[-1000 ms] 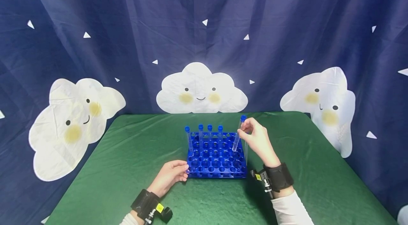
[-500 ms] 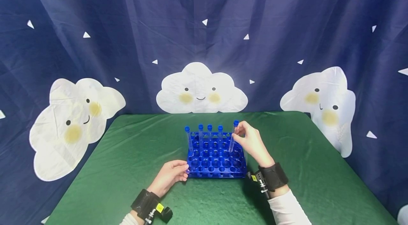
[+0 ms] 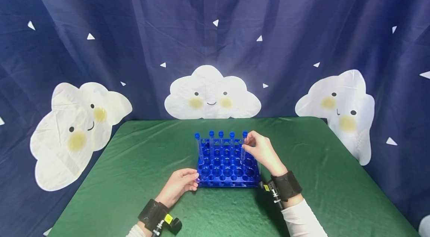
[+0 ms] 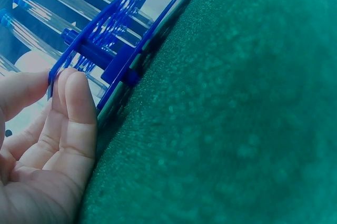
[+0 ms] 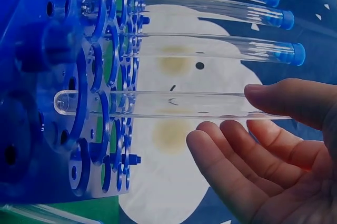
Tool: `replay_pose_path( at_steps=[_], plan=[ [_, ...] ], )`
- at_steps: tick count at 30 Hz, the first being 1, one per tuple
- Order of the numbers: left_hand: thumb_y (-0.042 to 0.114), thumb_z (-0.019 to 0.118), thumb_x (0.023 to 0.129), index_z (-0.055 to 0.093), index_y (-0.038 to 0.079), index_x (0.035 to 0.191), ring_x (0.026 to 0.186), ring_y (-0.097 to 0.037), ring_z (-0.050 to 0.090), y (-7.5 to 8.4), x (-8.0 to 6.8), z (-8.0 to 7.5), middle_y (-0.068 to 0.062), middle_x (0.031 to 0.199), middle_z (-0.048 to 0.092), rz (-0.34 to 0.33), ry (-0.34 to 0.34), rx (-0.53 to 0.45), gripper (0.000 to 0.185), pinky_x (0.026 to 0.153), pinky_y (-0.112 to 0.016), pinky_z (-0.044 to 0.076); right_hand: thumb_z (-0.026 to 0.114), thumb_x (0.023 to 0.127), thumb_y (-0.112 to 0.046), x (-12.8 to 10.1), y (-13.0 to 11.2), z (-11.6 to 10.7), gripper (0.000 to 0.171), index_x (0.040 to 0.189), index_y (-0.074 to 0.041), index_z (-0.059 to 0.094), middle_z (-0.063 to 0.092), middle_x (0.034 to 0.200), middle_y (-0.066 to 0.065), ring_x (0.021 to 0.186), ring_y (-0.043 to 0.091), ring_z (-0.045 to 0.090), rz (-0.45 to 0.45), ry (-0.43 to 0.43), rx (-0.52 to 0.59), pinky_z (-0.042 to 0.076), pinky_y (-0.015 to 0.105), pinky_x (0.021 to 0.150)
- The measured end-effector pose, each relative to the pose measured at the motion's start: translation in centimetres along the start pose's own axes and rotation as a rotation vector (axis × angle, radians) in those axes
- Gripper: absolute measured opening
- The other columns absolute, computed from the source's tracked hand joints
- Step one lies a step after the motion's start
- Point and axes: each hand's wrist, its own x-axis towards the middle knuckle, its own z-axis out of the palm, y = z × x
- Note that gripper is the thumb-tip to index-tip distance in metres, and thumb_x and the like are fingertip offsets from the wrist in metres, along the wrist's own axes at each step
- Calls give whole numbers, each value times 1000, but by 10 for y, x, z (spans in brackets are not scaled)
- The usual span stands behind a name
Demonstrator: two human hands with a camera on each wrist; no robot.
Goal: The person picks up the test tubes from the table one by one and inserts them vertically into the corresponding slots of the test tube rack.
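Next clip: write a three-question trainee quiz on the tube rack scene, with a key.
1. True or false: the left hand rests against the blue rack.
2. How many blue-capped tubes stand in the rack's far row, counting the tube at the right hand?
3. The table cover is: A red, B green, C white.

Key: 1 true. 2 five. 3 B.
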Motion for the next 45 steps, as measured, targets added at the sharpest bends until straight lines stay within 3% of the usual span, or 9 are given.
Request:
replay_pose_path(
  at_steps=[23,31,38,45],
  plan=[
    [14,66,92,53,-12,120,69,-8,65,3,1,2,2,81,68,-8,3,-1,40,66,-23,58,71,86,-9,2,6,-10,18,99,-5,60,69,92,9,86,22,67,-1,-2,16,56,37,75],
    [13,66,92,54,-12,119,68,-8,64,3,1,2,2,81,68,-11,4,-2,39,66,-23,58,70,88,-18,6,21,-13,21,101,-4,62,69,88,10,78,21,64,23,124,-6,51,30,69],
    [13,66,91,56,-10,117,68,-8,64,2,2,1,2,81,68,-14,5,-7,36,66,-24,58,68,90,-22,12,46,-7,23,100,-3,61,66,88,13,81,26,60,103,241,-53,47,34,73],
    [14,66,92,56,-9,118,69,-8,65,0,0,0,3,80,68,-17,8,7,36,67,-24,58,65,91,-25,17,69,-2,29,104,1,61,65,90,16,77,27,61,237,197,-68,49,36,71]
  ],
)
